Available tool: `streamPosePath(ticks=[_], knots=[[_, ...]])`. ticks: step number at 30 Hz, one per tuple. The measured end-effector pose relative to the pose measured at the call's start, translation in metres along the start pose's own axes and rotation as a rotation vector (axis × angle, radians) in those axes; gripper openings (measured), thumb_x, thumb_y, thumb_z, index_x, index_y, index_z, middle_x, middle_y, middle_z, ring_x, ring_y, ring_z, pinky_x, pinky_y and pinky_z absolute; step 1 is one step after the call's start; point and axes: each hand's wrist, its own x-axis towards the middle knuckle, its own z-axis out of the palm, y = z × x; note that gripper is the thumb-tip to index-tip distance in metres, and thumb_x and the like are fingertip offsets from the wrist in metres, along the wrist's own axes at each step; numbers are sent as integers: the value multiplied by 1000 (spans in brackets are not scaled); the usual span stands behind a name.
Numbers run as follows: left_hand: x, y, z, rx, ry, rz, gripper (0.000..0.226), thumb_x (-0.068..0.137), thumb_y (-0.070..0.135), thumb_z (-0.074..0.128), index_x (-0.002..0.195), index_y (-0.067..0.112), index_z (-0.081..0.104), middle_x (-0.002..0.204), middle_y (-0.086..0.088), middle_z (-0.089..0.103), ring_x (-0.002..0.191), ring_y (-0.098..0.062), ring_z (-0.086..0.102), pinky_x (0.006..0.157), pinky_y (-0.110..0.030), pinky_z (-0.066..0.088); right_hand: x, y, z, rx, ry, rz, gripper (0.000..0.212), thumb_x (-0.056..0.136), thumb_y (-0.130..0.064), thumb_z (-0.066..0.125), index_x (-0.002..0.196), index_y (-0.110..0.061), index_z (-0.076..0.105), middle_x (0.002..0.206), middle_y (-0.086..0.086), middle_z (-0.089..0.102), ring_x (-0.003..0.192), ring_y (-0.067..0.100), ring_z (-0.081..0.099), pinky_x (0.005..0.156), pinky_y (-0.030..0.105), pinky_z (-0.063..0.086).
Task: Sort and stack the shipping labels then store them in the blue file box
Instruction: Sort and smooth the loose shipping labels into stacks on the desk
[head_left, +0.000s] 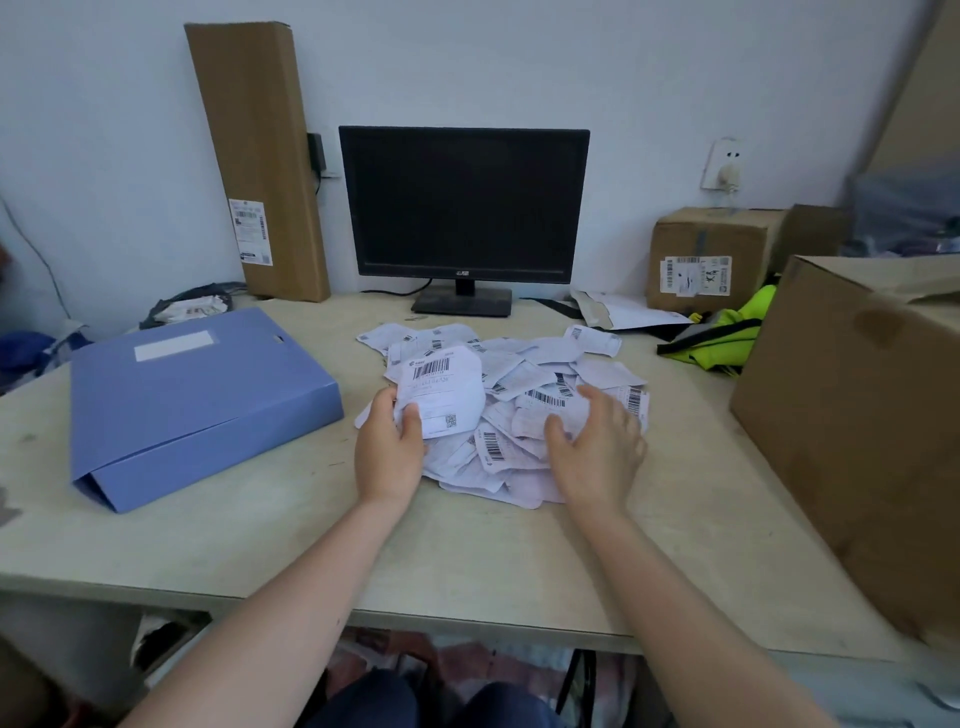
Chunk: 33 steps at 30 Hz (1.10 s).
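Pinching a single shipping label (441, 389) with the left hand (389, 447), thumb on its printed face, fingers curled behind its lower left edge, barcode side facing up. Spreading the right hand (597, 447) palm-down over the right side of the pile of labels (519, 364), fingers relaxed and gripping nothing; not telling whether the fingertips are touching paper. Finding the pile lying loose and overlapping at the middle of the desk (467, 561), in front of the monitor (462, 208). Noting the blue file box (197, 395) lying flat and closed left of the pile, apart from it. Recording a large carton (857, 415) standing at the desk's right edge and a tall carton (254, 156) leaning against the wall behind the file box.
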Motion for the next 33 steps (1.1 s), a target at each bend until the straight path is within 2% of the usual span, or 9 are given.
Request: streamPosePath(ticks=[5,8,12,17,20,24,29,31,33], knots=[[4,-6,2,-57,2,-15,27,94,36,44,117,25,52,108,10,66,79,-22,69,69,-46,58,37,14,-11,-284,-300,205,90,71,-50,70,145,-17,29,136,10,51,128,32,38,105,42,25],[5,-6,3,-120,12,-34,22,97,23,45,117,20,54,112,4,66,81,-24,69,59,-30,57,33,13,-11,-278,-223,122,79,75,-31,69,144,-23,33,123,6,60,121,27,44,104,38,25],[3,-1,-1,-233,20,-74,20,98,12,43,113,14,56,112,-1,65,74,-28,68,46,-14,46,32,5,-11,-69,-63,96,59,85,-12,54,140,-26,41,84,-8,55,83,18,45,104,30,25],[3,0,-5,-295,43,-97,17,98,10,42,102,19,55,107,1,65,54,-18,67,51,-30,53,41,0,-8,81,1,170,12,89,-18,51,95,-13,61,85,7,65,85,31,59,84,37,44],[4,-2,-5,-330,55,-114,16,98,10,41,101,19,54,104,5,63,51,-9,66,62,-48,58,43,-7,-10,492,139,287,10,88,-14,55,95,-14,62,98,8,67,88,25,63,75,35,51],[4,-4,-5,-347,51,-114,16,99,11,41,102,18,55,107,1,64,50,-8,66,65,-54,57,45,-20,-13,743,203,388,17,90,-8,56,105,-11,61,98,4,68,87,17,64,78,31,52],[4,-2,-7,-352,65,-108,23,98,11,41,91,29,55,99,9,64,50,-10,66,64,-52,57,44,-15,-3,435,-47,389,20,86,-23,49,80,-8,61,85,8,66,87,33,62,79,45,51],[4,-3,-8,-339,71,-118,28,98,13,42,87,35,54,103,3,65,50,-13,66,63,-51,57,42,-12,-2,338,34,368,29,83,-34,45,70,-10,57,87,11,63,88,35,60,80,46,51],[4,-2,-8,-330,75,-124,26,97,13,42,89,34,55,102,4,65,49,-15,66,62,-50,56,40,-18,-4,494,118,370,29,82,-36,48,70,-11,58,87,11,66,85,31,62,81,46,52]])
